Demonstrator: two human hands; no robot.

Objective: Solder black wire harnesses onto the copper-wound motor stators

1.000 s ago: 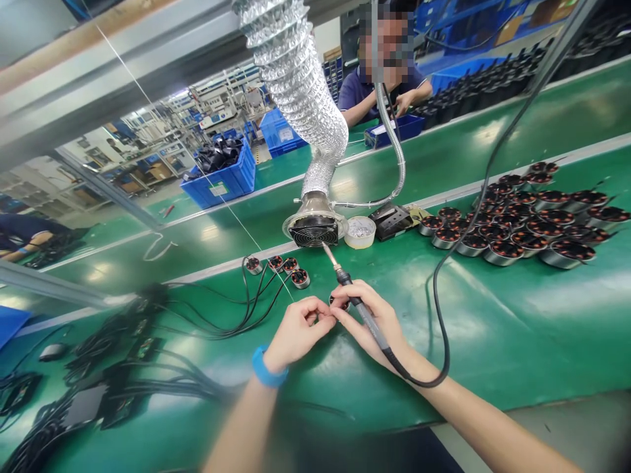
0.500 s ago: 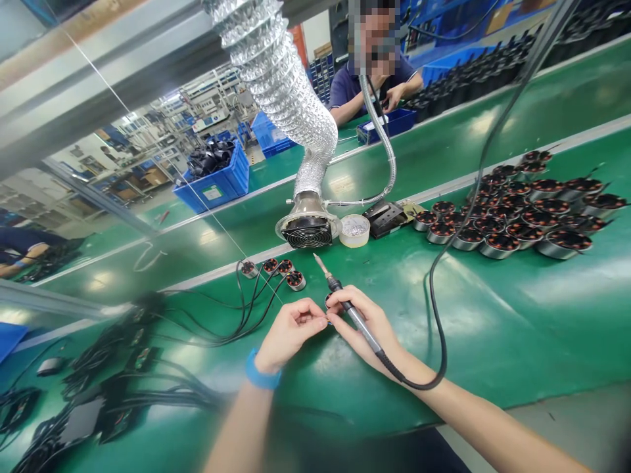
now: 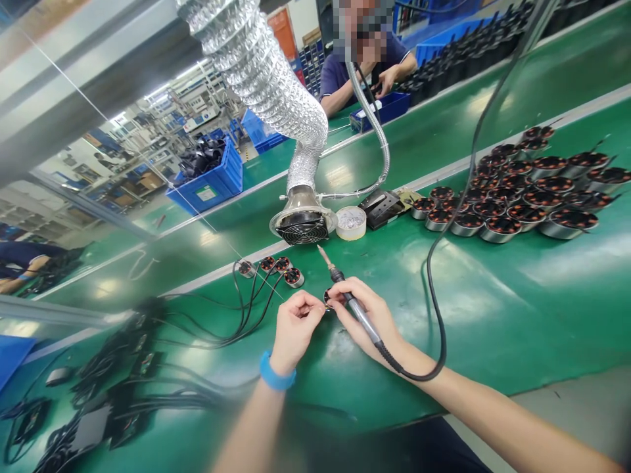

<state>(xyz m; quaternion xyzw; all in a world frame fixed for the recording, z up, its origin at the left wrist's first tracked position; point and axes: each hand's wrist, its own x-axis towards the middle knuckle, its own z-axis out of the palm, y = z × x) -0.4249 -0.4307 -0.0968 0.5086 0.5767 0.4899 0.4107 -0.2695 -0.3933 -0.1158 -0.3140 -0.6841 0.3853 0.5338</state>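
My right hand is closed around a soldering iron whose tip points up and left; its black cord loops away to the right. The same hand's fingertips pinch a small round motor stator. My left hand, with a blue wristband, pinches something thin at the stator's left side, too small to name. Both hands meet just above the green belt.
Several small stators with black leads lie left of the hands. A fume extractor duct and fan, a white tin and an iron stand sit behind. Several larger stators lie at right. A co-worker sits across; cable bundles lie left.
The view has shifted a little. My hands stay pinched together at the small stator, with the iron tilted slightly more upright. Nothing was picked up or let go.
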